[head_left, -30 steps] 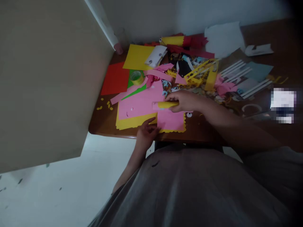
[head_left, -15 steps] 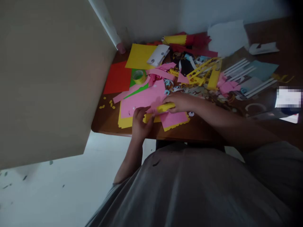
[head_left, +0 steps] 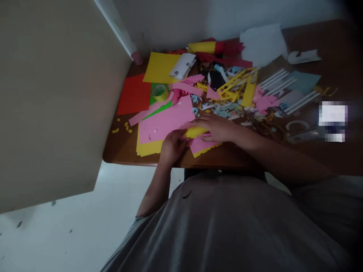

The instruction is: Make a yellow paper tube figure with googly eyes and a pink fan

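A small piece of yellow paper [head_left: 195, 132], seemingly curled or folded, is between my hands near the table's front edge. My left hand [head_left: 171, 147] is closed at its left end, fingertips pressed together. My right hand [head_left: 217, 128] curves around its right end, with the fingers over the top edge. Under both hands lies a pink paper sheet [head_left: 164, 121] with a small white scrap on it. Yellow paper with a scalloped edge [head_left: 147, 149] shows beneath the pink. The fingertips partly hide the held piece.
A roll of tape [head_left: 160, 92] stands on green paper, beside a red sheet [head_left: 134, 94] and a yellow sheet [head_left: 160, 68]. Paper scraps [head_left: 227, 107] are heaped behind my right hand. Scissors [head_left: 268, 128] lie right of them. A yellow-and-red paper figure [head_left: 210, 47] rests by the wall.
My left hand has moved from spread fingers beside the yellow paper to gripping its left end. My right hand's fingers now lie further over it. The view has shifted slightly.
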Action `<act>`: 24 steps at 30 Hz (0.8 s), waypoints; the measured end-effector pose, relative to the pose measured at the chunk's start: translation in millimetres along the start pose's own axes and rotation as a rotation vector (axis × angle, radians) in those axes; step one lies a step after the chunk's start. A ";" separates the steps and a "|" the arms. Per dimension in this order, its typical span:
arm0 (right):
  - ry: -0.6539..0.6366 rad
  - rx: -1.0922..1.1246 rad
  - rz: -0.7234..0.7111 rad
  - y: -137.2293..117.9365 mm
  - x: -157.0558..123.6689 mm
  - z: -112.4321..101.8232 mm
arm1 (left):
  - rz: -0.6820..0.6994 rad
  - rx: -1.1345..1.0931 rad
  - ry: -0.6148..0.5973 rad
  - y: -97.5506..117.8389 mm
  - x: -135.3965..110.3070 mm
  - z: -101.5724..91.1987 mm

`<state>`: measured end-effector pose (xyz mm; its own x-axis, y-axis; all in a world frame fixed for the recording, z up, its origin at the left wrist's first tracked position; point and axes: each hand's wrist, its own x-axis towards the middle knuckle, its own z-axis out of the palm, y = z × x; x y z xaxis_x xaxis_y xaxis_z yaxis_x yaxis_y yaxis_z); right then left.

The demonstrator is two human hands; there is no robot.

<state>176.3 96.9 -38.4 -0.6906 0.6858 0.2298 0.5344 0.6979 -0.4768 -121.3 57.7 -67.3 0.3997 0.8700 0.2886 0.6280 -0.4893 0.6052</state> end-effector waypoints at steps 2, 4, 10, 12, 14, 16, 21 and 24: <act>-0.010 -0.018 0.021 0.4 -1.7 -3.1 | -0.018 0.008 0.006 0.2 0.4 1.6; -0.043 -0.023 0.029 2.5 -1.6 -4.8 | -0.031 0.000 0.006 0.7 1.0 2.9; -0.047 0.030 -0.012 10.1 -2.1 -1.8 | -0.034 -0.063 0.015 -0.1 -3.3 -2.0; -0.039 0.048 -0.030 12.1 -3.2 -0.3 | -0.028 -0.089 -0.007 -0.6 -7.3 -5.6; -0.034 0.051 -0.034 13.7 -4.1 0.9 | -0.021 -0.118 -0.023 0.6 -11.9 -7.2; -0.026 0.047 -0.032 14.2 -4.4 1.7 | -0.028 -0.124 -0.009 3.9 -16.1 -4.8; -0.017 0.032 -0.026 11.0 -4.4 1.5 | -0.102 0.015 0.122 13.7 -20.5 13.9; -0.036 -0.020 -0.042 7.8 -5.3 -0.2 | -0.096 0.040 0.101 14.6 -19.7 19.1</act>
<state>184.2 98.7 -43.3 -0.7297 0.6480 0.2180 0.5139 0.7302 -0.4503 -107.3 32.3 -78.4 0.2683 0.9136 0.3055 0.6868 -0.4038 0.6044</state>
